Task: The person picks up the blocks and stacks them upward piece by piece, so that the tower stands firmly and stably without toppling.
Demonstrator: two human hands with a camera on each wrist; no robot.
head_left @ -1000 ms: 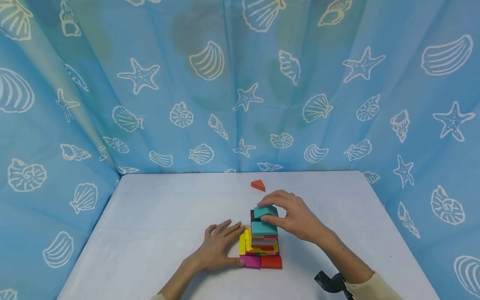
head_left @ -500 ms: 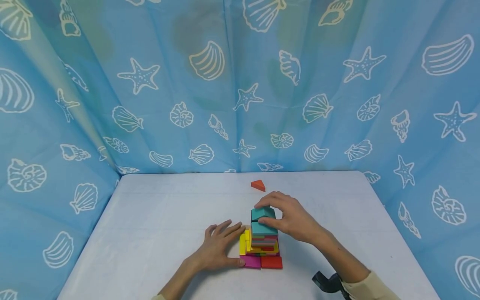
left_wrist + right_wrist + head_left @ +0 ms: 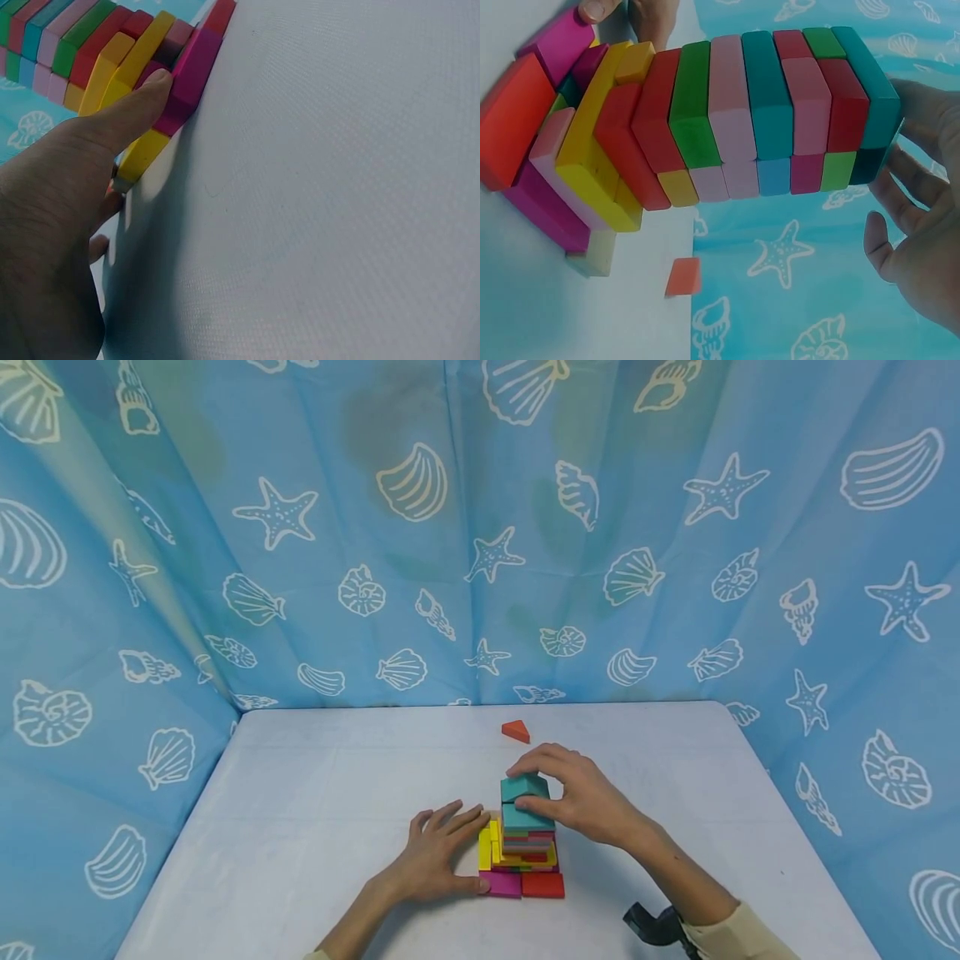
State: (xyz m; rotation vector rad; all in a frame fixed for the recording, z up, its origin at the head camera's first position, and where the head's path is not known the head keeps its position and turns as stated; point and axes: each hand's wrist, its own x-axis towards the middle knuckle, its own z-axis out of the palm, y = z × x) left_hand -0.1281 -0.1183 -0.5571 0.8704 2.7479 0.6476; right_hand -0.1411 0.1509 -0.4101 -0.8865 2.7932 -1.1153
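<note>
A tower of coloured blocks (image 3: 528,842) stands on the white table, layered in yellow, red, green, pink and teal over a wider base. At its top, my right hand (image 3: 588,793) pinches a teal block (image 3: 523,787) between thumb and fingers, just behind another teal block (image 3: 528,817). The right wrist view shows the right hand (image 3: 922,180) around the tower's top end. My left hand (image 3: 433,856) rests beside the base with spread fingers. Its thumb (image 3: 142,97) touches a magenta block (image 3: 193,75), and its fingertips are at the yellow block (image 3: 484,847).
A small orange block (image 3: 516,731) lies by itself behind the tower, near the back edge of the table (image 3: 337,760). A red block (image 3: 543,885) sits at the front of the base. A black curved device (image 3: 654,927) is at the right wrist. A blue shell-print curtain (image 3: 480,610) hangs behind.
The right hand has shifted the held teal block slightly left, covering the dark surface that showed beside it a second ago. The left hand has stayed in place.
</note>
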